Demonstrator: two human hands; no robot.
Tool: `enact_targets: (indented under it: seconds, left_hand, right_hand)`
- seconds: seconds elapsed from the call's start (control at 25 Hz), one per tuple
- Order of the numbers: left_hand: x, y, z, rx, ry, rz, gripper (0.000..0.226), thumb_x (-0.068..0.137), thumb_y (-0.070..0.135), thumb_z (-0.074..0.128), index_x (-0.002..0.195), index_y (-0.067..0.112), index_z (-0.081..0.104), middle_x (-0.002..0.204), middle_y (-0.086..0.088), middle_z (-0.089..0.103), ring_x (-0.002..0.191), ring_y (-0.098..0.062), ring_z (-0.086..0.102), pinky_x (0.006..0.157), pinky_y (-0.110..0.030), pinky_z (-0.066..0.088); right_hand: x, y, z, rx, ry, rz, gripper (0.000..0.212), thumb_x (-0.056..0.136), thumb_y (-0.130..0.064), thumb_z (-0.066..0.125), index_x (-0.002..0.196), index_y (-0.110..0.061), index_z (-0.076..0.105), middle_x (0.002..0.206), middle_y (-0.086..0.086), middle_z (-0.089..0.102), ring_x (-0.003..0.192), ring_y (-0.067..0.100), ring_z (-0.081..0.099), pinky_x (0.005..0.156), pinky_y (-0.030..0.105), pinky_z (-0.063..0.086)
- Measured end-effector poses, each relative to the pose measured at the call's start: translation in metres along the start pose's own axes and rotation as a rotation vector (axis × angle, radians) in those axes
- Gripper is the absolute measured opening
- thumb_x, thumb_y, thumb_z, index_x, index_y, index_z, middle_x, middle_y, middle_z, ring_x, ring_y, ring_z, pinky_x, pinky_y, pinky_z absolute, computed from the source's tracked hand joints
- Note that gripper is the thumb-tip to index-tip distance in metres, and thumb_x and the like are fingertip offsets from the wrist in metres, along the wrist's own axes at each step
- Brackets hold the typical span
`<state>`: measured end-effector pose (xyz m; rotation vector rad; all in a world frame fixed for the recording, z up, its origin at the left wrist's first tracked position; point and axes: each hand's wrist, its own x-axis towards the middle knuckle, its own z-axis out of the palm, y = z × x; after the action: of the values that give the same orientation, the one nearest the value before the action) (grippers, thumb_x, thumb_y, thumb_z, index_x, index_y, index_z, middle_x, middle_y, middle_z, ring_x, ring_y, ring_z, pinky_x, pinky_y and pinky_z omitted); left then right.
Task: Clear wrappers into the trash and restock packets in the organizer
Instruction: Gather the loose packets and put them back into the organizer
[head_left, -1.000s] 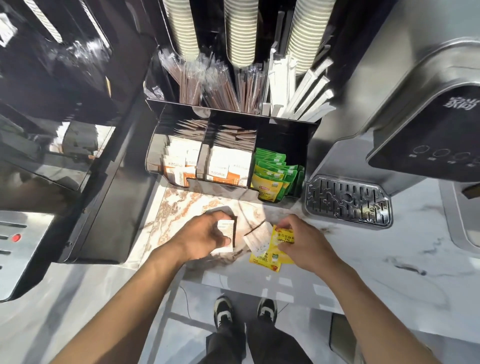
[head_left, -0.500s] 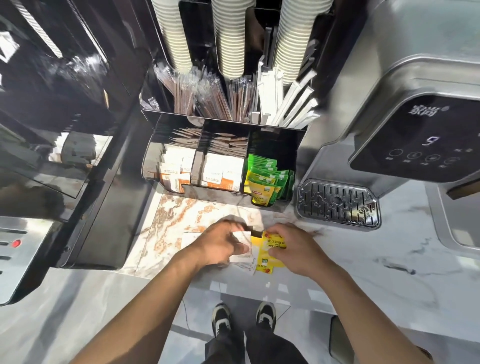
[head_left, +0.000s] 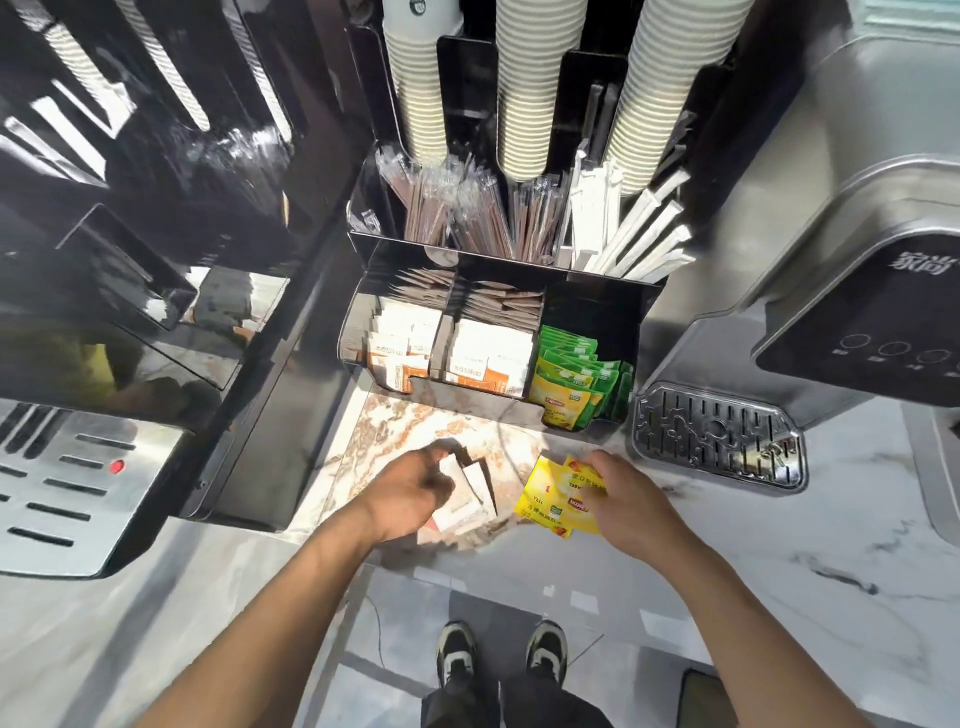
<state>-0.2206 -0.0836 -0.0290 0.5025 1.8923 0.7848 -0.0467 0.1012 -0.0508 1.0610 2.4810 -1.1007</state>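
My left hand (head_left: 415, 493) is closed around several white packets (head_left: 470, 496) just above the marble counter. My right hand (head_left: 621, 499) grips a few yellow tea packets (head_left: 553, 501), fanned out to its left. Behind both hands stands the black organizer (head_left: 498, 260). Its left and middle bins hold white-and-orange packets (head_left: 491, 358), and its right bin holds green and yellow tea packets (head_left: 576, 376). A small gap separates the white packets from the yellow ones.
Stirrers and white wrapped sticks (head_left: 613, 223) fill the organizer's upper tier, under three stacks of paper cups (head_left: 524, 88). A dispenser with a metal drip tray (head_left: 719, 441) stands at the right, a dark machine (head_left: 156, 260) at the left. The counter edge lies just below my hands.
My hands, which were touching half a second ago, have drawn apart. The white packets stayed with the left hand and the yellow ones with the right.
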Motion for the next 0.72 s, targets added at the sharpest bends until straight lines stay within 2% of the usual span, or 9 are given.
enact_targets:
  seconds: [0.04, 0.12, 0.2, 0.32, 0.4, 0.52, 0.64, 0.72]
  left_hand:
    - [-0.005, 0.003, -0.008, -0.042, 0.008, 0.011, 0.038, 0.091, -0.007, 0.043, 0.118, 0.016, 0.057, 0.059, 0.005, 0.042, 0.044, -0.002, 0.038, 0.045, -0.016, 0.030]
    - [-0.015, 0.010, -0.025, -0.103, 0.035, 0.039, 0.030, 0.091, -0.008, 0.044, 0.103, 0.014, 0.061, 0.066, -0.003, 0.053, 0.055, -0.011, 0.048, 0.053, -0.020, 0.036]
    - [-0.022, 0.018, -0.046, -0.067, 0.117, 0.069, 0.015, 0.091, -0.002, 0.050, 0.093, 0.007, 0.062, 0.070, -0.013, 0.056, 0.066, -0.022, 0.049, 0.064, -0.032, 0.043]
    - [-0.026, 0.029, -0.076, 0.004, 0.273, 0.144, 0.010, 0.089, 0.004, 0.059, 0.094, 0.007, 0.067, 0.070, -0.007, 0.067, 0.070, -0.024, 0.061, 0.082, -0.042, 0.052]
    - [-0.025, 0.038, -0.096, 0.111, 0.380, 0.207, 0.012, 0.086, 0.008, 0.064, 0.092, 0.015, 0.071, 0.077, -0.004, 0.074, 0.079, -0.022, 0.067, 0.085, -0.036, 0.050]
    - [-0.019, 0.053, -0.119, 0.262, 0.515, 0.273, 0.014, 0.084, 0.014, 0.066, 0.091, 0.024, 0.072, 0.080, 0.002, 0.075, 0.079, -0.017, 0.066, 0.073, -0.024, 0.044]
    - [-0.012, 0.070, -0.130, 0.439, 0.590, 0.359, 0.018, 0.083, 0.012, 0.064, 0.092, 0.025, 0.072, 0.081, 0.004, 0.071, 0.083, -0.018, 0.064, 0.072, -0.020, 0.039]
    - [-0.003, 0.079, -0.132, 0.552, 0.623, 0.395, 0.024, 0.082, 0.006, 0.062, 0.096, 0.021, 0.073, 0.091, -0.002, 0.073, 0.091, -0.024, 0.065, 0.078, -0.023, 0.044]
  right_hand:
    - [0.000, -0.003, -0.002, 0.010, -0.002, -0.007, 0.038, 0.090, -0.019, 0.044, 0.128, -0.025, 0.048, 0.131, 0.003, 0.053, 0.114, 0.022, 0.049, 0.079, 0.028, 0.034]
    - [-0.002, -0.010, -0.010, 0.013, 0.029, -0.024, 0.034, 0.089, -0.021, 0.047, 0.121, -0.028, 0.054, 0.118, 0.003, 0.062, 0.100, 0.022, 0.056, 0.072, 0.029, 0.038]
    - [-0.003, -0.021, -0.021, -0.010, 0.080, -0.047, 0.028, 0.087, -0.023, 0.050, 0.114, -0.028, 0.058, 0.109, 0.002, 0.067, 0.088, 0.020, 0.058, 0.067, 0.030, 0.038]
    - [-0.005, -0.038, -0.040, -0.017, 0.157, -0.068, 0.029, 0.087, -0.025, 0.053, 0.115, -0.024, 0.060, 0.111, 0.000, 0.067, 0.087, 0.017, 0.055, 0.069, 0.027, 0.034]
    - [-0.007, -0.049, -0.053, -0.020, 0.209, -0.096, 0.030, 0.088, -0.025, 0.054, 0.117, -0.024, 0.059, 0.109, 0.001, 0.068, 0.082, 0.016, 0.054, 0.069, 0.027, 0.035]
    - [-0.007, -0.063, -0.071, -0.041, 0.281, -0.152, 0.028, 0.088, -0.024, 0.054, 0.115, -0.025, 0.060, 0.102, 0.004, 0.069, 0.076, 0.017, 0.053, 0.068, 0.028, 0.036]
    - [-0.005, -0.072, -0.085, -0.129, 0.379, -0.173, 0.025, 0.088, -0.021, 0.052, 0.112, -0.027, 0.060, 0.099, 0.003, 0.067, 0.079, 0.021, 0.054, 0.067, 0.030, 0.035]
    - [-0.003, -0.078, -0.092, -0.213, 0.453, -0.167, 0.023, 0.088, -0.021, 0.052, 0.108, -0.027, 0.060, 0.099, 0.001, 0.066, 0.087, 0.024, 0.057, 0.067, 0.032, 0.038]
